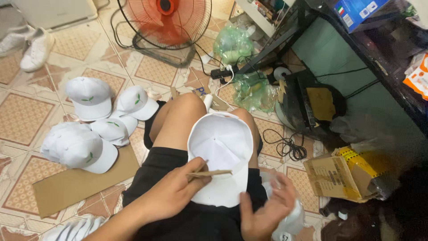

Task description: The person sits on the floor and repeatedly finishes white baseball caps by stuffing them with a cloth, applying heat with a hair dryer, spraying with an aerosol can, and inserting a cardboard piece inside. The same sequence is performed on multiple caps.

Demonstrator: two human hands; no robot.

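Note:
A white cap (223,147) lies upside down on my lap, its inside facing up. My left hand (171,194) pinches a thin brown strip (214,172), which reaches over the cap's brim end. My right hand (267,209) is blurred at the cap's lower right edge, fingers curled against clear plastic wrap (298,218); its thumb touches the cap's rim.
Several white caps with a green leaf mark (96,120) are piled on the tiled floor to my left, partly on a cardboard sheet (76,183). A red fan (165,20), green plastic bags (232,44), cables (285,145), an open cardboard box (339,174) and a dark table (379,58) surround me.

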